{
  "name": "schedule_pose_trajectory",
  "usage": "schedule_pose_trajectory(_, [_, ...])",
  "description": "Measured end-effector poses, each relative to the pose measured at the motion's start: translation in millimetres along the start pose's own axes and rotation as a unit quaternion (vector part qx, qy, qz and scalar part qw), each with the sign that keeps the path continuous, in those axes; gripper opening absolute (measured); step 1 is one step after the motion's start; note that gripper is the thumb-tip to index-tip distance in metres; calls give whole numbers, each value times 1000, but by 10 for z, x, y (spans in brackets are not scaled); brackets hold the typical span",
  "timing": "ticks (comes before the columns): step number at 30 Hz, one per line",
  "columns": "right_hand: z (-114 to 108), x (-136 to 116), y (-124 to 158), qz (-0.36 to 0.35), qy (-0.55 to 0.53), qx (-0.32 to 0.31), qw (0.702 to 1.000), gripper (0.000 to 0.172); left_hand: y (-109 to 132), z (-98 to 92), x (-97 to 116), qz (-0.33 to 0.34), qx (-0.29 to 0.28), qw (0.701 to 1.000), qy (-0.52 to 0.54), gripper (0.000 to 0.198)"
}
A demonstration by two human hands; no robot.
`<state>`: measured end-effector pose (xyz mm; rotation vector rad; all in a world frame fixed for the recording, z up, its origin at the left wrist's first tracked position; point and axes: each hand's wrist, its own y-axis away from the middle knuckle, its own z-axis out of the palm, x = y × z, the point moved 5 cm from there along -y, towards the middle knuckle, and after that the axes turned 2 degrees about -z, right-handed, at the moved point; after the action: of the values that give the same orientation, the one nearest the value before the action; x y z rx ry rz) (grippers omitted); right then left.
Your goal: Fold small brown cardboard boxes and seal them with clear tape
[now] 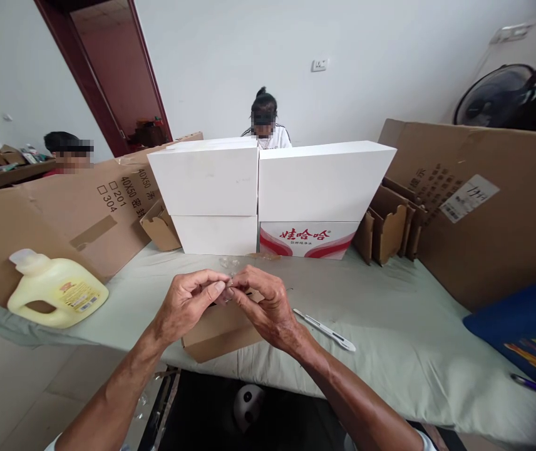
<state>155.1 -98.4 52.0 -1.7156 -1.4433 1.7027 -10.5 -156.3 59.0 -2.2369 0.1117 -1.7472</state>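
Note:
My left hand (pixel 193 300) and my right hand (pixel 263 304) meet fingertip to fingertip over the table. Both are closed, pinching a small see-through thing (pixel 223 299) that looks like thin plastic; the fingers mostly cover it. Right below them is a low brown cardboard box (pixel 221 332), partly hidden by my hands. Crumpled clear plastic (pixel 230 263) lies just beyond my fingertips. To the right of my right forearm rests a white utility knife (pixel 325 330).
White boxes (pixel 206 181) form a wall across the table (pixel 390 326). Large brown cartons (pixel 493 207) flank it, with folded cardboard pieces (pixel 387 228) at right. A yellow jug (pixel 59 291) stands left, a blue container (pixel 521 329) right. Two people sit beyond the boxes.

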Motion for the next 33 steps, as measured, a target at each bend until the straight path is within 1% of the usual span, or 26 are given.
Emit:
schedule_pose_trajectory(3, [-19, 0, -22, -18, 44, 12, 999, 14, -3, 1, 49, 31, -7, 999, -34, 20])
schedule_pose_trajectory(5, [-14, 7, -18, -10, 96, 24, 995, 17, -25, -5, 106, 62, -1, 994, -89, 14])
schedule_pose_trajectory(8, [-7, -3, -16, 5, 160, 54, 986, 20, -76, 9, 206, 108, -1, 977, -181, 21])
schedule_pose_trajectory(12, [-41, -34, -55, 4, 172, 82, 982, 21, -138, 42, 299, 140, -12, 960, -241, 22])
schedule_pose_trajectory(15, [-165, -21, -77, 28, 180, 122, 976, 32, -152, -9, 369, 170, 33, 940, -295, 21])
schedule_pose_trajectory(16, [-207, -16, -80, 36, 170, 132, 976, 33, -153, -32, 388, 177, 47, 933, -309, 20])
schedule_pose_trajectory(17, [-233, -8, -85, 44, 143, 131, 980, 31, -155, -45, 402, 181, 48, 930, -315, 20])
schedule_pose_trajectory(19, [-213, 11, -106, 63, 40, 87, 993, 22, -162, -28, 416, 186, 11, 934, -305, 19])
schedule_pose_trajectory(21, [-147, 38, -137, 94, -68, 36, 993, 29, -175, 27, 424, 187, -37, 939, -288, 19])
schedule_pose_trajectory(22, [-123, 62, -158, 117, -108, 29, 987, 31, -187, 50, 430, 187, -41, 939, -285, 19])
schedule_pose_trajectory(23, [-110, 95, -185, 143, -141, 33, 979, 33, -202, 62, 442, 192, -25, 938, -286, 17])
schedule_pose_trajectory(24, [-105, 137, -217, 171, -168, 42, 970, 37, -216, 71, 461, 203, 2, 934, -295, 15])
schedule_pose_trajectory(26, [-108, 233, -288, 225, -223, 63, 946, 45, -238, 104, 515, 253, 49, 912, -320, 10])
schedule_pose_trajectory(27, [-118, 275, -326, 243, -249, 72, 935, 48, -251, 131, 542, 284, 57, 896, -336, 10])
schedule_pose_trajectory(29, [-156, 333, -393, 260, -272, 80, 923, 51, -308, 179, 576, 329, 37, 865, -376, 15])
schedule_pose_trajectory(30, [-181, 343, -419, 257, -269, 76, 925, 50, -360, 183, 584, 337, 19, 854, -397, 19])
schedule_pose_trajectory(31, [-213, 341, -439, 249, -253, 66, 933, 47, -429, 167, 591, 336, 4, 844, -417, 23])
schedule_pose_trajectory(32, [-258, 328, -450, 234, -216, 58, 946, 42, -515, 134, 597, 330, -8, 837, -437, 27])
schedule_pose_trajectory(33, [-323, 305, -453, 213, -157, 58, 963, 37, -613, 90, 604, 321, -16, 832, -453, 29])
